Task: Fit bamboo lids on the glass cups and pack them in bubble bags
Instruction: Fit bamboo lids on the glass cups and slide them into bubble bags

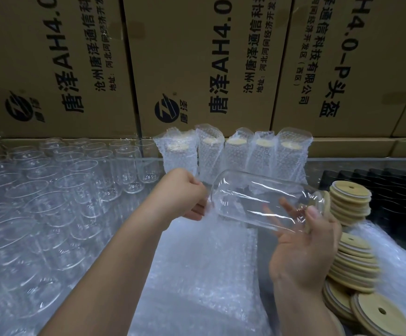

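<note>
The right hand's fingers [284, 205] lay under the glass cup [257, 197] and showed through its wall, while the thumb pressed on top near the mouth, so the right hand [301, 246] held the cup cradled on its side above the middle of the table. A bamboo lid [327, 195] sat on the cup's mouth, at the end towards the palm, and the rounded base pointed to the left hand [188, 190]. That hand's fingers were curled tight, pinching the edge of a bubble bag [206, 210] right at the cup's base. Clear film against clear glass made it hard to see, and I could not tell whether the base had entered the bag's mouth or was only touching it.

Under both hands lay a flat pile of bubble bags [209, 282]. Behind the cup, five packed cups [235, 154] stood upright in a row in their bags, pale lids showing through the tops. To the left stood many empty glasses [51, 190], packed close together. To the right, just beside the right hand, rose two leaning stacks of lids [349, 207], with a loose lid [379, 314] lying flat nearer the front, a small hole in it. Beyond the lids sat a black tray [396, 187]. Printed cardboard boxes [197, 57] walled off the back.
</note>
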